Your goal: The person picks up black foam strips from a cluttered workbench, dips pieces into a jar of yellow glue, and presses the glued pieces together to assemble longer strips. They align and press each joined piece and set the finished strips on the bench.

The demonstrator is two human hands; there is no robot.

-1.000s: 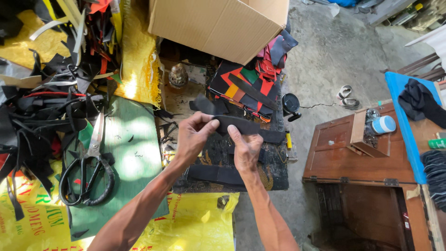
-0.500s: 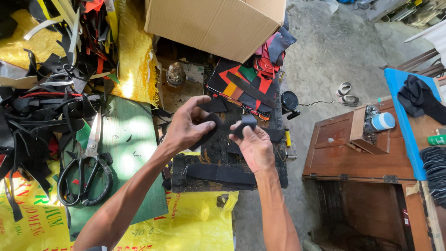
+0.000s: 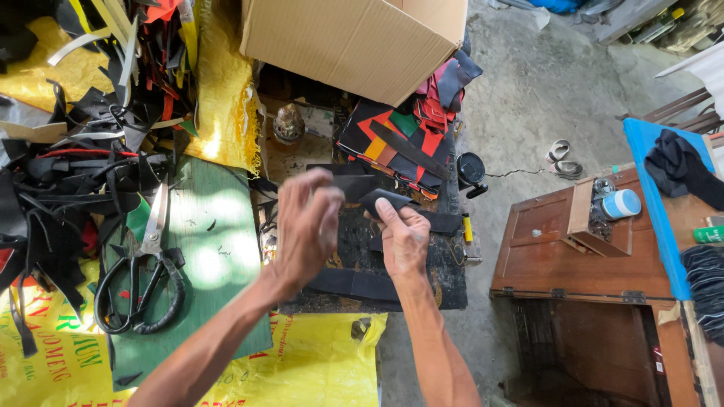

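Together, both hands, left hand point(image 3: 308, 226) and right hand point(image 3: 403, 240), pinch a flat, matte black leather piece point(image 3: 375, 194).

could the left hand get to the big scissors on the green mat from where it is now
Probably yes. The left hand is raised just right of the green mat, and the scissors lie flat on it in the open, with nothing on top. Only bare mat lies between them, though that hand seems busy with the black strip.
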